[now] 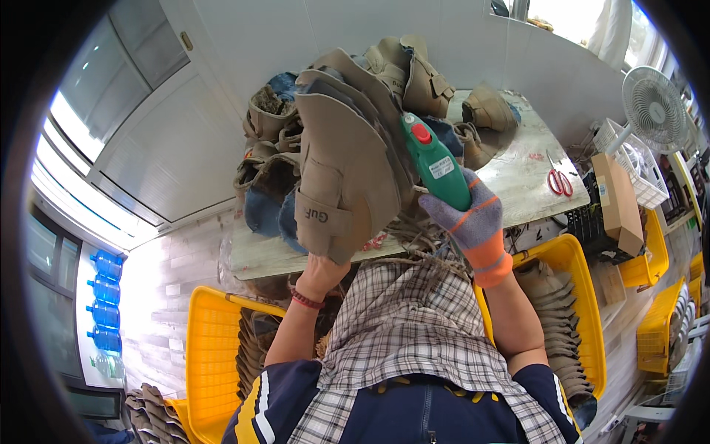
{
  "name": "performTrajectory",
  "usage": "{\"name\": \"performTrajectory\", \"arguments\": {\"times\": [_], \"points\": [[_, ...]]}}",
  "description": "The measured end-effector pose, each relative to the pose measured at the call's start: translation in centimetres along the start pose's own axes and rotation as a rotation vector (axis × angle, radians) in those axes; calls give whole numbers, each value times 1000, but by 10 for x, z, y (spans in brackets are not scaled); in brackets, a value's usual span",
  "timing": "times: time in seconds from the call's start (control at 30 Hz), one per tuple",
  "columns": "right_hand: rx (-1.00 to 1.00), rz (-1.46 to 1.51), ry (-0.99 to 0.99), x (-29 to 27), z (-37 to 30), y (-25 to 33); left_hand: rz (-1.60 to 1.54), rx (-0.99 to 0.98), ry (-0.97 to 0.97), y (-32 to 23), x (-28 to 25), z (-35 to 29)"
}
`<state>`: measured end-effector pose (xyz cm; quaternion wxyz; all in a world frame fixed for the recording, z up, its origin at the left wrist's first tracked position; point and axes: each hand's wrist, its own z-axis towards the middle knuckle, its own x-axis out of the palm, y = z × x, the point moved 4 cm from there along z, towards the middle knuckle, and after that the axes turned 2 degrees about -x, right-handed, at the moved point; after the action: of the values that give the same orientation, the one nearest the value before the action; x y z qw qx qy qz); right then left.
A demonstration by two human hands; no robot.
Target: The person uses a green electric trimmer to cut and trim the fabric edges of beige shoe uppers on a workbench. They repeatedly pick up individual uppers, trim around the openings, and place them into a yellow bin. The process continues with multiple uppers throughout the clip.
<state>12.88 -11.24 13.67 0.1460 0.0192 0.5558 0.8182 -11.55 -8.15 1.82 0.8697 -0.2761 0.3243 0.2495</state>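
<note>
My left hand, bare with a beaded bracelet at the wrist, grips a stack of beige shoe uppers from below and holds it up over the table. The front upper has a strap across it; several more fan out behind. Most of my left fingers are hidden by the stack. In my right hand, in a grey and orange glove, is a green handheld power tool with a red switch. Its front end points up at the right edge of the stack, where I cannot tell whether it touches.
More shoe uppers are heaped on the worn table, with red-handled scissors at its right. Yellow crates with stacked uppers stand on both sides of me. A white fan, a cardboard box and blue water bottles are farther off.
</note>
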Motion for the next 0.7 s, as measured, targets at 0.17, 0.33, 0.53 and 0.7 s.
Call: {"name": "performTrajectory", "arguments": {"times": [0.17, 0.33, 0.53, 0.7], "points": [[-17, 81, -98, -8, 19, 2, 42, 12, -251, -2, -16, 9], [34, 87, -210, -41, 14, -11, -253, -204, -308, 47, -50, 91], [116, 21, -240, -61, -2, -36, 173, -210, -131, 120, -62, 204], [118, -65, -203, -63, -3, -50, -43, -57, -259, 140, -76, 261]]}}
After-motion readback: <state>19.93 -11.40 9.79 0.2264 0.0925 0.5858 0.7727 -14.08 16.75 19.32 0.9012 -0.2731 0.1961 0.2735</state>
